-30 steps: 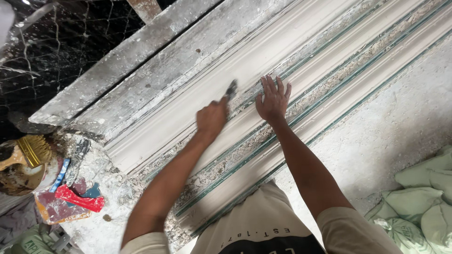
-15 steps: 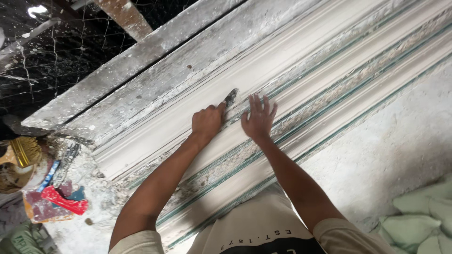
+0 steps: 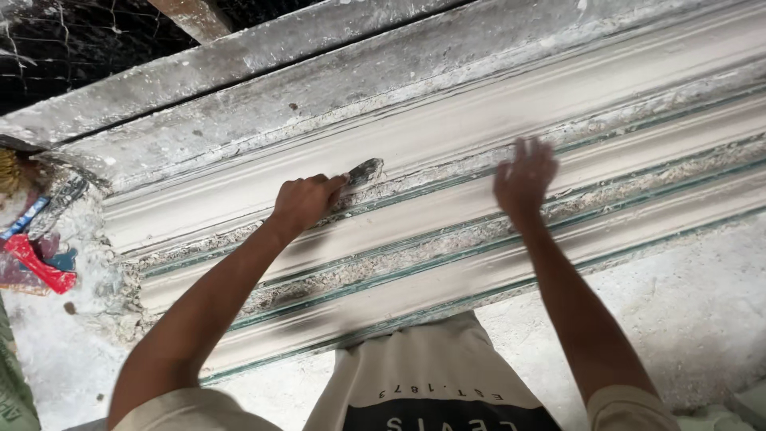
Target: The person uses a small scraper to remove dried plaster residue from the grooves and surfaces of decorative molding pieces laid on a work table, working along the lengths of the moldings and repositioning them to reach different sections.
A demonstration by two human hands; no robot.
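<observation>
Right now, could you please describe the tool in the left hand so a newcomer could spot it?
Find the long white plaster moulding crossing the view. On its upper groove, the left hand grips a small scraper. Its dark, plaster-caked blade is the only tool on the pale moulding.

Both arms are bare and reach up and away from the body. The left arm slants in from the lower left. The left hand (image 3: 303,203) is closed in a fist, knuckles up, with its thumb side pointing right. The right arm comes up from the lower right. The right hand (image 3: 523,177) is open, fingers spread and a bit blurry.
</observation>
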